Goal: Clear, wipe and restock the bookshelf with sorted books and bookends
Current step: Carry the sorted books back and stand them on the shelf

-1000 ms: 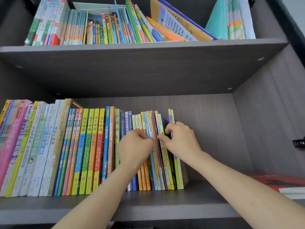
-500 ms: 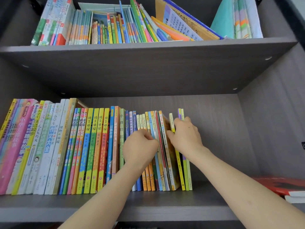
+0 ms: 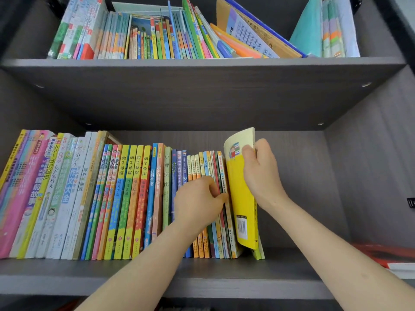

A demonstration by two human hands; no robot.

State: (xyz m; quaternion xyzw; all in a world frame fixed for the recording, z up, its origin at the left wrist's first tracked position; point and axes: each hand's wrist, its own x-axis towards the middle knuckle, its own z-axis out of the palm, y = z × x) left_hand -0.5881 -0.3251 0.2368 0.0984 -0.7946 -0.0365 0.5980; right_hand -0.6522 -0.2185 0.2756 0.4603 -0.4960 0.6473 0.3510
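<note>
Your right hand [image 3: 260, 173] has its fingers clamped on the upper edge of the yellow book [image 3: 241, 209], which stands at the right end of the row on the lower shelf [image 3: 292, 272]. Your left hand [image 3: 197, 198] curls its fingers onto the thin books [image 3: 215, 239] just beside it.

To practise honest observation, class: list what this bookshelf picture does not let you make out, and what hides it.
1. Head view: the yellow book's front cover faces away; the right hand gripping it covers part.
2. Head view: the left hand hides its own fingertips and parts of the thin spines.
3. Head view: the red book is cut by the right frame edge.
</note>
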